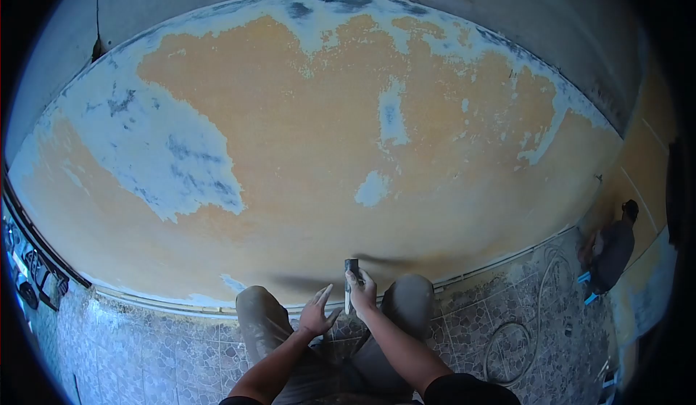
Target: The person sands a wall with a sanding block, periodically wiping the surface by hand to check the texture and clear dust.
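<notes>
My right hand (pixel 362 292) is closed around a slim hand tool (pixel 352 265) with a dark block-like end pointing up and a pale strip running down below; its exact kind I cannot make out. Just to the left, my left hand (pixel 316 313) is held with fingers stretched out and holds nothing. Both hands are between my bent knees, in front of the lower part of a wall (pixel 304 151). Orange-tan paint covers much of that wall, with whitish bare patches (pixel 174 158) at the left, along the top and near the middle.
A patterned tile floor (pixel 167 347) meets the wall's base. At the right, a hose (pixel 536 318) lies coiled on the floor, and another person (pixel 613 253) sits low on something blue. Dark clutter (pixel 40 274) stands at the left edge.
</notes>
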Tool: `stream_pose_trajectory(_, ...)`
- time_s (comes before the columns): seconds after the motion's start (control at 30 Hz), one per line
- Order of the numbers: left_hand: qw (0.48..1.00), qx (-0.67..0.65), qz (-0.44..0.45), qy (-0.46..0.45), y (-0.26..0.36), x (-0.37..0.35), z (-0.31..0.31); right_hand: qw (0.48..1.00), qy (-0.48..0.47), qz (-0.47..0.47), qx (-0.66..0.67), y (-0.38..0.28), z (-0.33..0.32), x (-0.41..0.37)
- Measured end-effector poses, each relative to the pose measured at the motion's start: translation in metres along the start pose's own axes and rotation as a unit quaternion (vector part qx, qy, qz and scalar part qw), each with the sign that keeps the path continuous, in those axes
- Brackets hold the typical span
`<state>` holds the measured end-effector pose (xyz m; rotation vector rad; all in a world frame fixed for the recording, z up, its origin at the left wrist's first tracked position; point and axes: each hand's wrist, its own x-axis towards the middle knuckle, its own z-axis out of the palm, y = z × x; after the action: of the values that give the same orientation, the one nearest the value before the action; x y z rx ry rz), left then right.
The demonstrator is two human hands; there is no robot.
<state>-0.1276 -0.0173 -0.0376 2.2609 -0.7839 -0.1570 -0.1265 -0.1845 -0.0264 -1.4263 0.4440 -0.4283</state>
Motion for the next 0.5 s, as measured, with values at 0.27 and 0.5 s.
stream_pose_trajectory(0.27, 0.875, 0.169, 0.152, 0.428, 0.078, 0.082, -0.151, 0.995, 0.054, 0.075, 0.028, 0.0, -0.008, 0.005)
stream_pose_trajectory(0.5, 0.8, 0.289, 0.149, 0.504, 0.167, 0.158, -0.254, 0.998, 0.037, 0.037, 0.026, 0.004, -0.005, 0.004)
